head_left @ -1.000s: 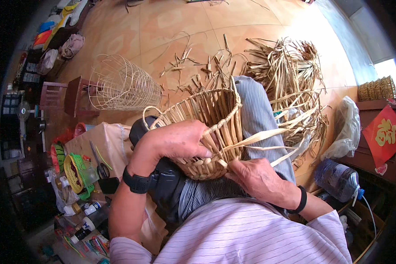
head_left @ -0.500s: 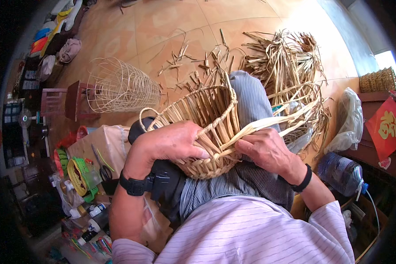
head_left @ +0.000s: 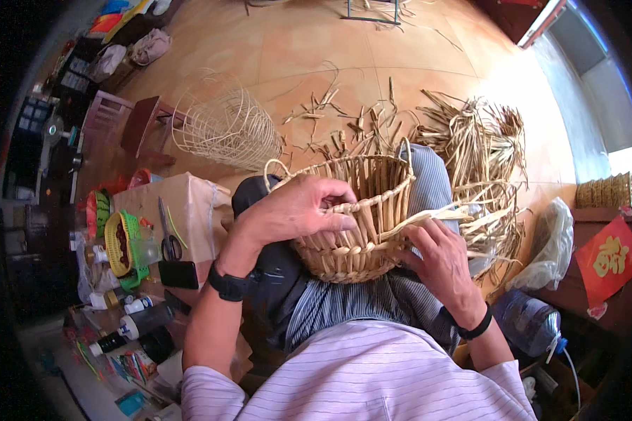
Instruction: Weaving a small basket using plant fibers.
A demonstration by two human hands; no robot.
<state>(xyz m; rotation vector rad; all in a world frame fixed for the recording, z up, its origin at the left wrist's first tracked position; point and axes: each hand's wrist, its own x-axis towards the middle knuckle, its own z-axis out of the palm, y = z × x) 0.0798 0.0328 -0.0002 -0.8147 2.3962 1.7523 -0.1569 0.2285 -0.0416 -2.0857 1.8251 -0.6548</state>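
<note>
A half-woven basket (head_left: 351, 265) of pale dried plant stalks rests tilted on my lap, with two loop handles at its rim. My left hand (head_left: 298, 208) is closed over the near rim, fingers inside and thumb outside on the upright stalks. Against the basket's right side, my right hand (head_left: 442, 259) has its fingers bent at the end of the twisted woven band. Long pale fibre strands (head_left: 435, 213) run from that band out to the right, past my right knuckles. The right fingertips are partly hidden against the weave.
A bundle of dried stalks (head_left: 463, 133) lies on the floor beyond my right knee, near scattered scraps. An openwork wire-like basket (head_left: 228, 126) lies ahead-left. Scissors (head_left: 170, 242) and a yellow basket (head_left: 121, 245) are on the left table. A water jug (head_left: 530, 323) stands right.
The view has shifted, and the basket sits more upright on my lap. My left hand has lifted from the woven band to the rim. My right hand has moved to the basket's right side.
</note>
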